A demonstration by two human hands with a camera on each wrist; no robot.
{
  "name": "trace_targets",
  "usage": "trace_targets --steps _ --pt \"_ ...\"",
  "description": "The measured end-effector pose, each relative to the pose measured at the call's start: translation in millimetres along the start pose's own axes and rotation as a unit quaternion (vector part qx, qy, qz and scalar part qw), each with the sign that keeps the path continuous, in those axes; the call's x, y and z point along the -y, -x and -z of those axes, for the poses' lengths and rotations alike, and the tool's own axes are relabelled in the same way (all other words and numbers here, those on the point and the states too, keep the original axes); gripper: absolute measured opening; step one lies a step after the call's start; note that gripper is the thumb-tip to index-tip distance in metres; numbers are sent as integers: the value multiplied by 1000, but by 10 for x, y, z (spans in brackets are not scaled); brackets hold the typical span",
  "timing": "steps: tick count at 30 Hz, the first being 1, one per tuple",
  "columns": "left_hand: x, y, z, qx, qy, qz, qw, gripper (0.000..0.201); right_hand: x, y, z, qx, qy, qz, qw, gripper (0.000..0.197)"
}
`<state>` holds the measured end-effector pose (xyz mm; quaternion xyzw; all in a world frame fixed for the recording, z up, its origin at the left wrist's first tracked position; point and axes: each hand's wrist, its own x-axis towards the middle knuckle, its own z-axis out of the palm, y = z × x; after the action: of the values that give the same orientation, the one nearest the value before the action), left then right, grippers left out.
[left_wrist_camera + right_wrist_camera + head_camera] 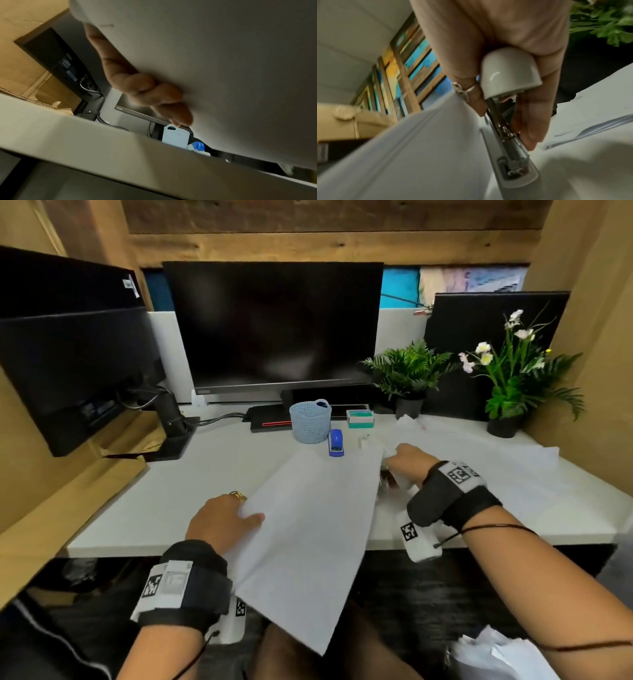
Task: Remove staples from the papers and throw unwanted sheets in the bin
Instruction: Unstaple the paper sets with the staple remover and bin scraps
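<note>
The head view is evenly lit and fairly sharp, its edges bowed by the wide lens; the monitor (274,330) shows faint glare. Both wrist views are dimmer and motion-blurred; a glint sits on the stapler (508,73) at center, and foliage smears at 1 o'clock.

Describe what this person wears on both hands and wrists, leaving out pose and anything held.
Left hand: a gold ring on one finger. Its wrist carries a black strap with white tags printed with black square codes, and a thin black cable below. Right hand: a silver ring. Its wrist has a black band with similar coded white tags, plus a thin black cord along the forearm. No sleeves are visible.
</note>
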<state>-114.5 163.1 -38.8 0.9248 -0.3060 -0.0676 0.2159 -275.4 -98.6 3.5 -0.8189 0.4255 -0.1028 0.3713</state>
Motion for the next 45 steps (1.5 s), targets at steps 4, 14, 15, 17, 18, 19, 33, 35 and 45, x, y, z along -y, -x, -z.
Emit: trace_targets --steps 4,14,15,17,18,19,33,35,45 --pt "-84 -3 -108 38 17 -54 998 35 -83 46 99 -18 -241 -29 970 9" --pt "-170 -132 -175 59 -40 -94 993 46 -238 43 225 -72 -371 -16 926 41" --pt "-180 -141 -176 58 -37 -101 993 46 -242 34 247 -73 -407 -18 910 45" --pt "-199 -153 -175 53 -37 -116 991 44 -241 39 278 -68 -480 -27 874 51" --pt "-211 -160 -177 49 -42 -127 990 42 -232 57 287 -60 -506 -26 860 53" --pt "-223 -165 -180 45 -47 -141 988 40 -230 67 289 -53 -522 -21 851 54" --pt "-570 19 -298 13 -132 -306 943 31 -103 455 25 -167 -290 139 932 28" --pt "-589 57 -305 4 -135 -310 941 31 -152 455 -39 -192 -247 149 938 33" --pt "-631 113 -280 -25 -142 -317 937 32 -245 466 -169 -189 -141 156 959 37"
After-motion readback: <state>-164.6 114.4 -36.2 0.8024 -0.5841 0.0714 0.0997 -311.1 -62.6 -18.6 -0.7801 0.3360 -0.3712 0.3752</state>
